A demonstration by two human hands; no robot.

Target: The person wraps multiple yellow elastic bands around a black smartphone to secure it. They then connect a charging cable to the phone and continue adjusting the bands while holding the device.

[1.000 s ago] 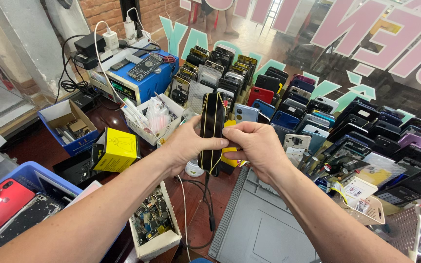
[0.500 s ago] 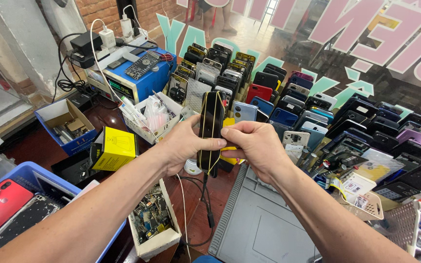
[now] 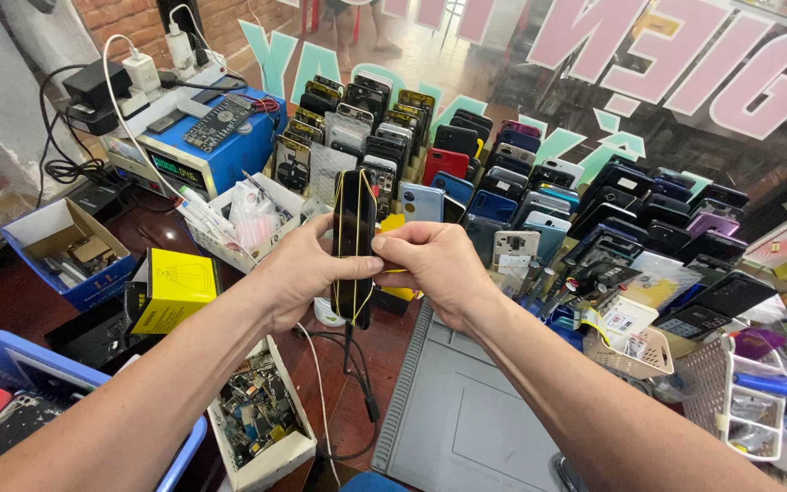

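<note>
- Black slab-shaped smartphone (image 3: 354, 239) with thin yellow rubber bands around it stands upright between my hands, held in the air above the dark red wooden workbench (image 3: 11, 292).
- Rows of upright phones in many colours (image 3: 503, 182) fill the bench behind it.
- Grey rubber work mat (image 3: 466, 419) lies below my right forearm.
- Blue boxy power supply (image 3: 198, 146) sits far left, a yellow cardboard box (image 3: 175, 287) nearer.
- My left hand (image 3: 298, 269) is wrapped around the phone's left edge, gripping it.
- My right hand (image 3: 434, 264) is closed, pinching a yellow rubber band (image 3: 392, 271) at the phone's right edge.
</note>
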